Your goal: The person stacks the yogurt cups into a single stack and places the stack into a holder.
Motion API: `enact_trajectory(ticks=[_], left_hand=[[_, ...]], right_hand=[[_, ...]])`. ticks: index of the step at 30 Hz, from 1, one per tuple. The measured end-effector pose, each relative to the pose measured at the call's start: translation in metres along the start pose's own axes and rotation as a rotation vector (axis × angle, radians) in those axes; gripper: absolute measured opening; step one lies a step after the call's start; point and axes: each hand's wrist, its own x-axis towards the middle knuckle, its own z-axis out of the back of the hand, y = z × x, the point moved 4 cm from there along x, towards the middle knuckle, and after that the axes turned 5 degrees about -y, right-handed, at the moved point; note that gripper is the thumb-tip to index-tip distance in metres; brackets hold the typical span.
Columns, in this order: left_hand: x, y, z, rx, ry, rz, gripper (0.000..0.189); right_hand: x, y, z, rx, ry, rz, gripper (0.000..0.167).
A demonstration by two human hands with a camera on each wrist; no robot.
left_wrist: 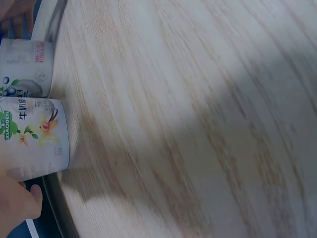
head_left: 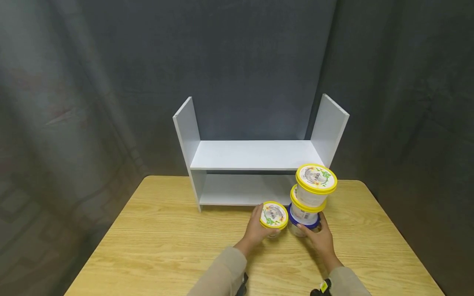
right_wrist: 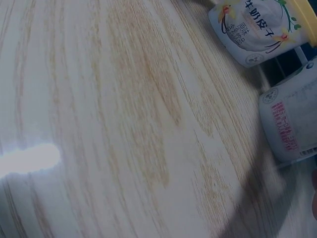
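Observation:
My left hand (head_left: 254, 229) grips a round yogurt tub with a yellow lid (head_left: 274, 215), thumb at the near side and fingers around the left. Beside it on the right stands a stack of three tubs. The blue-lidded tub (head_left: 297, 231) is at the bottom, a yellow-lidded one (head_left: 305, 215) in the middle, and another yellow-lidded one (head_left: 316, 180) on top, offset to the right. Around the bottom tub curls my right hand (head_left: 321, 240). In the left wrist view, the left tub (left_wrist: 37, 141) shows flowers and sits next to the blueberry-printed tub (left_wrist: 25, 67).
A white two-tier shelf (head_left: 255, 154) stands behind the tubs, with upright side panels (head_left: 329, 127). The stack overlaps its right front. Light wood tabletop (head_left: 155, 246) extends to both sides, and grey curtains (head_left: 255, 70) hang around it.

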Motion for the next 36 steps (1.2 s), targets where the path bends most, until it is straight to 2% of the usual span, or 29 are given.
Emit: enact_trajectory(ticks=[5, 12, 20, 28, 36], left_hand=[[-0.001, -0.001, 0.001, -0.003, -0.017, 0.0, 0.097], [-0.004, -0.001, 0.006, 0.014, -0.038, -0.034, 0.094], [-0.006, -0.001, 0.016, 0.009, -0.016, -0.041, 0.096], [-0.007, -0.017, 0.026, -0.019, 0.01, -0.076, 0.095], [-0.004, -0.033, 0.034, -0.038, 0.031, -0.068, 0.096]], right_hand=[[-0.002, 0.002, 0.0, 0.005, -0.007, 0.012, 0.088], [-0.001, 0.001, -0.001, -0.001, -0.005, 0.014, 0.089], [0.0, 0.0, -0.001, -0.009, -0.009, 0.013, 0.089], [0.0, 0.002, -0.001, -0.008, -0.014, 0.021, 0.088], [-0.004, 0.001, -0.001, -0.033, -0.064, 0.106, 0.085]])
